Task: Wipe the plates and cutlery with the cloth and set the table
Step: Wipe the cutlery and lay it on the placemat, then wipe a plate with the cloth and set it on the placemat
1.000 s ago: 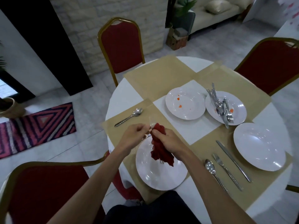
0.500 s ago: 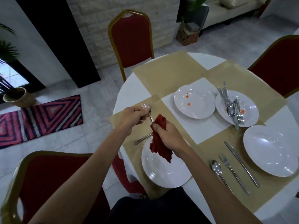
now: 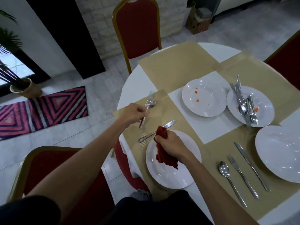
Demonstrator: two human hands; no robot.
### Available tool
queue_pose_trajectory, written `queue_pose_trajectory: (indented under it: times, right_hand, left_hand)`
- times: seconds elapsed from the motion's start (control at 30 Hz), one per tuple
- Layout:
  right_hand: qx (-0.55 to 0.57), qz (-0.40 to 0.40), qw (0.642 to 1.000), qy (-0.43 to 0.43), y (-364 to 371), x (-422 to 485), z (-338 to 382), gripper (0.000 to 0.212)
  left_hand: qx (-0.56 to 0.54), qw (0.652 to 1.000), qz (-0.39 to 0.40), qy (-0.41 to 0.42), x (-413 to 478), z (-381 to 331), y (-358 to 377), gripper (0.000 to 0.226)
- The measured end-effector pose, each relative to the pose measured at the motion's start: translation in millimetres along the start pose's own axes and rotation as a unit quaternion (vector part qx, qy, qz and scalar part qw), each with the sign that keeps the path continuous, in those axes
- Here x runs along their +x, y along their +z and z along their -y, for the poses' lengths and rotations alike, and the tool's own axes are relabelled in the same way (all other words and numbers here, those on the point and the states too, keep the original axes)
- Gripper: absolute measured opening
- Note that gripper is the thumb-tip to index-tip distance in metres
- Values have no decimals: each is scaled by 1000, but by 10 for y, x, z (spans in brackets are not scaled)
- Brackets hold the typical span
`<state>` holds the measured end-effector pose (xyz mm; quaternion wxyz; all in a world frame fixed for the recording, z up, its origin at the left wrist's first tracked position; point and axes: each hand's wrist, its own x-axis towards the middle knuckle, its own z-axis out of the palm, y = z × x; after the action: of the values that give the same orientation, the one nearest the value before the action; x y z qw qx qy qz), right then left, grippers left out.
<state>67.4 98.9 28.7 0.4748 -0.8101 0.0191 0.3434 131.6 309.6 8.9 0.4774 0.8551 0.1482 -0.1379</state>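
**Fork poised over the left place setting**

At the desk's (image 3: 134, 82) near edge, the right hand (image 3: 172, 144) grips a bunched red cloth (image 3: 162, 155) above a white plate (image 3: 170, 177), likely keeping it clear while the other hand works. Just beyond, a table knife (image 3: 151, 134) lies diagonally on the tan placemat (image 3: 162, 111), blade tip toward the far right. Near the left edge, the left hand (image 3: 134, 113) pinches a blurred fork (image 3: 142, 124) by its handle. Its tines point away and its long axis runs near to far, probably lined up for laying down. Farther off are a stained plate (image 3: 211, 101) and piled cutlery (image 3: 243, 104).
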Motion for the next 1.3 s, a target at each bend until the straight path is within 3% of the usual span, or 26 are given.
queue_pose_trajectory:
  times: [0.1,0.2,0.77,1.1,1.3]
  right_hand:
    - [-2,-15,1000,7,21,104,-4,22]
    - [-7,-11,1000,8,23,209,5,21]
    - [86,-36,995,46,-52,355,-142,30]
    - [154,-29,983,90,-108,277,-229,25]
    - [290,-57,950,101,-306,209,-242,27]
  left_hand:
    - [211,973,86,37,184,148,144,8]
    - [273,956,105,35,304,302,229,13]
    - [227,973,40,-8,444,434,244,18]
    - [223,974,41,-5,444,440,277,15]
    - [228,974,3,-1,470,274,328,10]
